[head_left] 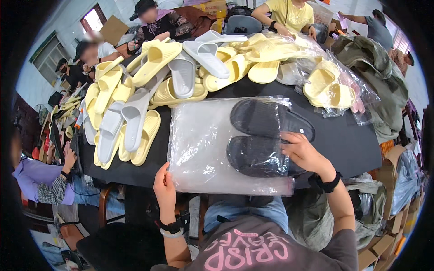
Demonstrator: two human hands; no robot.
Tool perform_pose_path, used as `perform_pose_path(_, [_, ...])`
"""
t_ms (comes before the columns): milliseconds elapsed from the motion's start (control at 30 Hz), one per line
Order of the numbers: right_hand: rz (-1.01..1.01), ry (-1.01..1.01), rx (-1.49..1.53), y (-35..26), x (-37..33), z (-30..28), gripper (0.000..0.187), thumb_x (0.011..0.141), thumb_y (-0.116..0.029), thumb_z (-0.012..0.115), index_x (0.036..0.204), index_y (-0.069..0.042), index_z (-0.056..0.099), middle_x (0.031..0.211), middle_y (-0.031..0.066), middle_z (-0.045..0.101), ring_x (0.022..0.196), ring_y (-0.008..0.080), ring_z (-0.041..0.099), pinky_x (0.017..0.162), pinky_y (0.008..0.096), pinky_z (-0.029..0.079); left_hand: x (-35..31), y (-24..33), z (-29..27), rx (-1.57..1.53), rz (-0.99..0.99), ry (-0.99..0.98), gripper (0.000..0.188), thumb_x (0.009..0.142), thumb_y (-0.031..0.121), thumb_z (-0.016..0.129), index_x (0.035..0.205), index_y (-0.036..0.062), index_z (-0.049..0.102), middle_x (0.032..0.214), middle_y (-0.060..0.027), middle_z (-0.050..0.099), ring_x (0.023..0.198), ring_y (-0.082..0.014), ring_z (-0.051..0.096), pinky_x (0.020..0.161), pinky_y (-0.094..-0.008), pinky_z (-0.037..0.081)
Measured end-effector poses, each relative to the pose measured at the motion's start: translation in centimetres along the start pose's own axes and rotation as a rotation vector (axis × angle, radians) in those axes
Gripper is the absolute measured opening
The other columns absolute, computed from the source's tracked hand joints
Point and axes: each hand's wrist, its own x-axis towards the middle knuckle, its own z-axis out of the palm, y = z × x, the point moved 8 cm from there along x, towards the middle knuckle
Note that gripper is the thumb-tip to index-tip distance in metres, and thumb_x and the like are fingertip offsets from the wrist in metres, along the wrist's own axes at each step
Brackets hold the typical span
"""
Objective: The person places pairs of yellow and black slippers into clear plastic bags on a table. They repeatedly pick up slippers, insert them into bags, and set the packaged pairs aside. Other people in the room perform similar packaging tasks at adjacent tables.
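Note:
A clear plastic bag (199,140) lies flat on the black table in front of me. Two black slide slippers sit side by side, partly inside its right end. The far slipper (300,126) sticks out past the bag's opening, while the heel of the near slipper (253,156) is mostly covered by my right hand. My right hand (305,151) has its fingers curled over the near slipper at the bag's mouth. At the bag's near left corner, my left hand (165,185) pinches the plastic edge between thumb and fingers.
Yellow slippers (158,58) and grey slippers (133,117) are heaped along the far and left side of the table (352,144). Bagged yellow slippers (327,83) lie at the far right. Large grey-green sacks (375,72) stand beyond the right edge. Several people work around the table.

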Motion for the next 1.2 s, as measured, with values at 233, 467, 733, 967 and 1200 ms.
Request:
perform_pose_path(233, [0.289,0.193,0.207,5.0,-7.6,-1.8,0.023,0.094,-0.012,0.061,0.11,0.004,0.066,0.134,0.0224,0.054,0.126,0.0367,0.05,0.107,0.0424,0.037,0.7,2.2,1.9,0.228,0.269,-0.064,0.044,0.085,-0.011,0.051,0.125,0.0033,0.064,0.088,-0.0137,0.056,0.081,-0.0273,0.058,0.075,-0.0339,0.047])
perform_pose_path(467, [0.52,0.635,0.082,5.5,-14.3,-7.7,0.027,0.099,-0.014,0.056,0.109,0.011,0.059,0.132,0.024,0.054,0.119,0.0347,0.056,0.101,0.0353,0.042,0.8,0.6,3.3,0.298,0.218,-0.172,0.047,0.084,-0.012,0.05,0.126,0.0033,0.063,0.087,-0.016,0.054,0.08,-0.0318,0.057,0.075,-0.0372,0.047])
perform_pose_path(733, [0.166,0.612,-0.172,-8.5,-6.4,-7.7,0.022,0.078,-0.009,0.071,0.098,0.001,0.066,0.115,0.0212,0.061,0.103,0.0386,0.061,0.089,0.0435,0.05,0.6,0.5,3.4,0.271,0.23,-0.183,0.044,0.087,-0.011,0.048,0.126,0.003,0.063,0.086,-0.0165,0.053,0.082,-0.0316,0.057,0.077,-0.0367,0.046])
perform_pose_path(967, [0.195,0.311,-0.238,-4.5,0.8,4.0,0.022,0.086,-0.018,0.066,0.106,-0.01,0.071,0.122,0.0091,0.064,0.106,0.0266,0.063,0.082,0.0393,0.053,0.7,1.2,3.7,0.21,0.266,-0.188,0.043,0.088,-0.009,0.049,0.124,0.0076,0.066,0.084,-0.0133,0.052,0.078,-0.0278,0.055,0.075,-0.0352,0.046])
perform_pose_path(1200, [0.18,0.26,-0.178,-3.1,1.1,5.6,0.025,0.086,-0.018,0.066,0.109,-0.011,0.072,0.125,0.0088,0.064,0.107,0.0268,0.063,0.083,0.0387,0.055,-0.5,1.0,2.4,0.167,0.17,-0.161,0.043,0.092,0.007,0.063,0.135,0.0038,0.056,0.083,-0.0082,0.052,0.073,-0.0188,0.049,0.067,-0.03,0.042])
